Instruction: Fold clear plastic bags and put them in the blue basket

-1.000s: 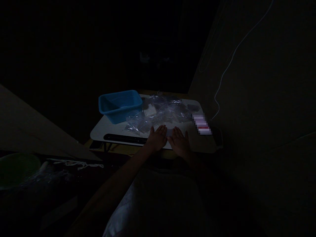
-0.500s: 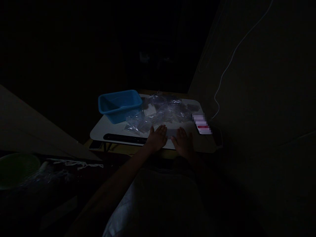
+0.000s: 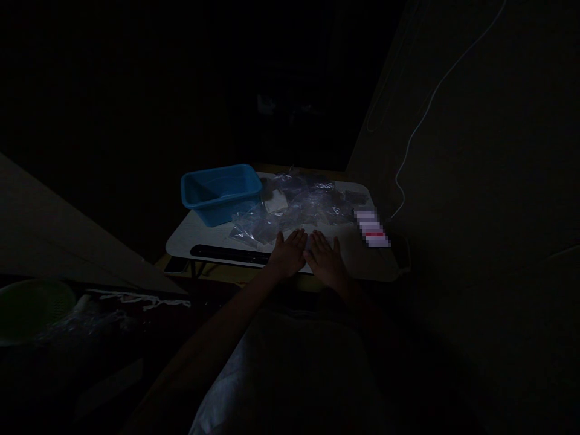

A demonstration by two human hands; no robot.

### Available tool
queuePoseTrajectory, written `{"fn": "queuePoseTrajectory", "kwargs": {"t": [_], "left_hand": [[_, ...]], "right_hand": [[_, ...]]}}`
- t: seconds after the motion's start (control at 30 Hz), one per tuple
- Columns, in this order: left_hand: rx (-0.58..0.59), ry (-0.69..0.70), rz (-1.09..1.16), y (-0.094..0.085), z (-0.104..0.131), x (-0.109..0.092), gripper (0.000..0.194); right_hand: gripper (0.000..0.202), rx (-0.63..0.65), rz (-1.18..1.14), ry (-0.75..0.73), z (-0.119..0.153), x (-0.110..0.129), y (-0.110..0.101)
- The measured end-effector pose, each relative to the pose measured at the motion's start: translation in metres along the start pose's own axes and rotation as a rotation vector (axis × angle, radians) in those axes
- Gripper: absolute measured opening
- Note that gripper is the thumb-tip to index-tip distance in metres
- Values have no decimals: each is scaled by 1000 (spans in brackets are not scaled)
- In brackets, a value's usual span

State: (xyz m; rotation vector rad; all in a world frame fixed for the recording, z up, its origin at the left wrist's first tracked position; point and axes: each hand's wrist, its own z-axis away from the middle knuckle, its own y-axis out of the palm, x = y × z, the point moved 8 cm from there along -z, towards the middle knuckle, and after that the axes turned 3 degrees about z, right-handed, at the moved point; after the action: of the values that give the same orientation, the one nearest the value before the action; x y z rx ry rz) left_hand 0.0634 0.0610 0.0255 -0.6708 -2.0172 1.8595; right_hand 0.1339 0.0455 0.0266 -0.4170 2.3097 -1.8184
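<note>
In the dim head view, my left hand (image 3: 289,254) lies flat near the front edge of a small white table (image 3: 181,236), fingers stretched forward. Close beside it, my right hand (image 3: 325,258) is also flat with its thumb towards the left hand. A thin, faint sheet or bag seems to lie under and between the hands; its outline is too dark to make out. Beyond them is a heap of clear plastic bags (image 3: 308,202), with a white square piece (image 3: 276,201) at its left part.
A blue basin (image 3: 222,202) stands at the table's back left. A lit phone (image 3: 372,228) lies at the right, near a white cable (image 3: 410,142) along the wall. A black slot (image 3: 229,254) runs along the front edge. A green basket (image 3: 36,308) is at lower left.
My right hand has slid left, close to my left hand, and now covers much of the thin piece that showed between them. My left hand has stayed in place.
</note>
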Motion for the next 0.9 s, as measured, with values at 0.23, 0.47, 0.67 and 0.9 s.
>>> {"fn": "queuePoseTrajectory", "kwargs": {"t": [0.23, 0.47, 0.67, 0.9], "left_hand": [[-9, -1, -9, -1, 1, 0, 50], [-41, -2, -9, 0, 0, 0, 48], [-51, 7, -5, 0, -1, 0, 49], [-56, 12, -9, 0, -1, 0, 48]], "right_hand": [[56, 24, 37, 58, 3, -9, 4], [53, -40, 78, 145, 14, -36, 4], [42, -64, -138, 165, 0, -67, 2], [47, 203, -435, 130, -50, -74, 14]]}}
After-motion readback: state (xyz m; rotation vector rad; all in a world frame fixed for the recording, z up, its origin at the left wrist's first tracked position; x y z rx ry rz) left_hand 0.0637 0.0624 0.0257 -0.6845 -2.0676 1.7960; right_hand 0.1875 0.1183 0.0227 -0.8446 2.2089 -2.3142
